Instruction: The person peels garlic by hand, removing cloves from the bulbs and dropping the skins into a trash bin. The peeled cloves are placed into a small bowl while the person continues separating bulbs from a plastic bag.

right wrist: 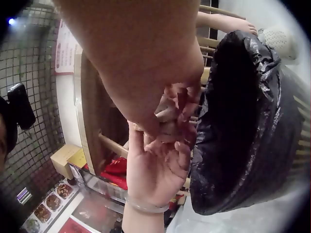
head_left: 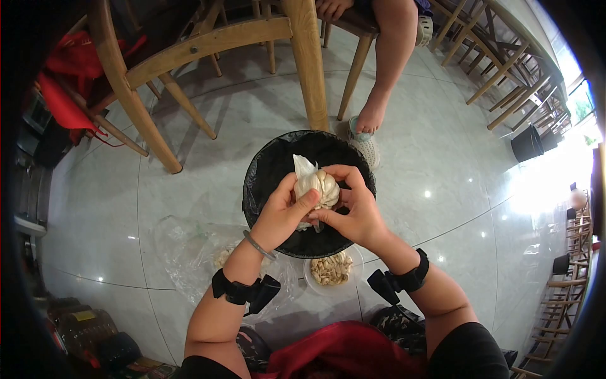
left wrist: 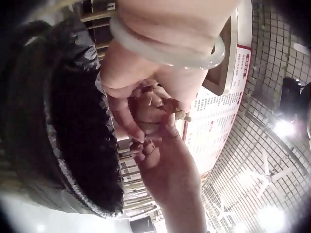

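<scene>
Both hands hold one whole garlic bulb (head_left: 320,188) above a bin lined with a black bag (head_left: 265,158). The left hand (head_left: 283,211) grips the bulb from its left side, thumb across the front; a loose flap of pale skin stands up at its top. The right hand (head_left: 358,211) pinches the bulb's right side with curled fingers and thumb. In the left wrist view the bulb (left wrist: 149,109) sits between the fingers of both hands. The right wrist view shows the bulb (right wrist: 167,119) partly hidden by the hands.
A bowl of separated cloves (head_left: 331,268) stands on the floor below the bin, beside a clear plastic bag (head_left: 189,252). Wooden chairs (head_left: 208,44) and another person's leg (head_left: 394,50) are beyond the bin. Large bottles (head_left: 85,331) stand at lower left.
</scene>
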A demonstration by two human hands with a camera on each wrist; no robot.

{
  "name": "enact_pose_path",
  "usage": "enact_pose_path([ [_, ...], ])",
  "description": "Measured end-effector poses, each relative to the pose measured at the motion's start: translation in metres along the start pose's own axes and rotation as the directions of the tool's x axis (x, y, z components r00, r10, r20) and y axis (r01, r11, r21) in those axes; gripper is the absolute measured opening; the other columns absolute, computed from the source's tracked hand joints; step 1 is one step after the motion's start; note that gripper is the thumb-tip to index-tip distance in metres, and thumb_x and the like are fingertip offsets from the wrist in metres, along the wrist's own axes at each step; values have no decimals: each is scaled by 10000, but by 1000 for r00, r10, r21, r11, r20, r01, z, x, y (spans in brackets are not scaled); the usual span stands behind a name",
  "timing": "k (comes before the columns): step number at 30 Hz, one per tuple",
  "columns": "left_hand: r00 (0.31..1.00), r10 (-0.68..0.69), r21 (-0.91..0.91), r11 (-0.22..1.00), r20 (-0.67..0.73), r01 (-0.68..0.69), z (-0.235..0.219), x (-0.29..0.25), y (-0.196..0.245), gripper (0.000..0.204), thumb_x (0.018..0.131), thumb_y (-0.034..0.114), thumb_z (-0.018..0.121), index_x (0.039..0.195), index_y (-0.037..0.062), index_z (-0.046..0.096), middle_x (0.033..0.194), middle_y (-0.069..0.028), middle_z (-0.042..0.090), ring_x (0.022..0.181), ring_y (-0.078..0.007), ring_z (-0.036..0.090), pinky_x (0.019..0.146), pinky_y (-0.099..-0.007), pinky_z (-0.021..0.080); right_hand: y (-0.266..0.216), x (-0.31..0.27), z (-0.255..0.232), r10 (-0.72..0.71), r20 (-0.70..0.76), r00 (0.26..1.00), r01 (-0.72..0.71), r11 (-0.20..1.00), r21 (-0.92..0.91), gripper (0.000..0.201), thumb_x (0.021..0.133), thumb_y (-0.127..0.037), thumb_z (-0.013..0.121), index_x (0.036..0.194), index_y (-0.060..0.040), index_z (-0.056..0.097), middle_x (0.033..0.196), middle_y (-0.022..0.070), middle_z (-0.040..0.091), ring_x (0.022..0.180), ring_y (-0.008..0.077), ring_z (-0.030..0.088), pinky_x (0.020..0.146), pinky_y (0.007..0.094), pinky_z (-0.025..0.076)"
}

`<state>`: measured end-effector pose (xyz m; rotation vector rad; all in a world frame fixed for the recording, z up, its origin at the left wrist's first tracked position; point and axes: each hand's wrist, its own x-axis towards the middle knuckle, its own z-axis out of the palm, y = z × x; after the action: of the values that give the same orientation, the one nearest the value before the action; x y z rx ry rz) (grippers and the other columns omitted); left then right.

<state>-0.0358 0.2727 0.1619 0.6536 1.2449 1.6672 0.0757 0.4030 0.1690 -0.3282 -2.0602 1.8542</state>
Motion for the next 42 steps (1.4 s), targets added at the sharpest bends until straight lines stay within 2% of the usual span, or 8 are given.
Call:
enact_pose_path([
  [5, 988, 89, 118, 990, -123, -75, -4, 0, 1, 460, 970, 336, 413, 1368, 122, 333, 1030, -40, 556, 748, -65, 546, 544, -193, 458, 0, 4, -10, 138, 138, 981, -164, 967, 195, 421, 860, -165, 636, 1217, -40, 452, 1004, 49, 492, 762, 101, 545, 622, 233, 464],
  [10, 988, 46, 279, 960, -148, -3, 9, -10, 10, 429, 969, 295, 393, 1364, 135, 348, 904, -37, 559, 597, -75, 466, 554, -203, 421, -3, -5, 12, 85, 27, 996, -81, 990, -117, 283, 931, -253, 531, 1050, -5, 463, 731, 87, 571, 677, 106, 546, 629, 264, 447],
  [20, 917, 386, 258, 900, -99, -351, 27, -5, 0, 574, 841, 191, 676, 1319, 39, 398, 1029, -28, 559, 905, -71, 525, 800, -220, 448, -1, -11, 22, 158, -77, 984, -148, 981, 125, 256, 970, -280, 438, 1005, -28, 466, 824, 62, 565, 768, 104, 508, 694, 260, 433],
  [32, 925, 378, 301, 886, -24, -354, 27, -5, -10, 308, 820, 72, 595, 1121, 31, 548, 1090, -24, 539, 937, -79, 506, 828, -229, 424, 9, -13, 15, 56, -89, 994, -37, 979, 201, 246, 988, -244, 316, 970, -53, 470, 788, -25, 468, 696, 54, 398, 602, 213, 368],
  [35, 950, 297, 224, 936, -98, -270, 26, -7, -7, 213, 820, 75, 597, 1027, 36, 562, 997, -10, 557, 904, -73, 510, 810, -229, 425, 2, -15, 13, 298, -38, 954, -264, 892, 367, 326, 977, -305, 272, 1053, -55, 469, 814, -22, 479, 712, 53, 429, 568, 223, 372],
  [38, 898, 434, 290, 871, -75, -397, 18, 0, -13, 232, 817, 80, 624, 1042, 54, 571, 873, -4, 554, 746, -60, 529, 637, -212, 460, -3, -10, 7, 338, 113, 934, -352, 827, 439, 376, 952, -298, 254, 1180, -59, 433, 828, 7, 488, 710, 93, 464, 541, 222, 370],
  [41, 984, 64, -87, 993, -165, -79, 15, -9, 2, 217, 848, 122, 587, 1058, 77, 558, 815, 3, 530, 613, -48, 498, 479, -205, 410, 19, -4, -5, 78, 372, 925, -362, 481, 798, 380, 911, -190, 321, 1262, -61, 381, 914, 76, 541, 702, 142, 473, 570, 245, 386],
  [42, 967, 40, -214, 972, -251, -95, 17, -5, 1, 234, 897, 228, 519, 1099, 110, 529, 784, 7, 523, 510, -52, 459, 390, -199, 340, 16, -1, -5, 111, 336, 935, -344, 507, 790, 391, 895, -162, 336, 1271, -61, 373, 951, 99, 551, 731, 164, 499, 603, 266, 411],
])
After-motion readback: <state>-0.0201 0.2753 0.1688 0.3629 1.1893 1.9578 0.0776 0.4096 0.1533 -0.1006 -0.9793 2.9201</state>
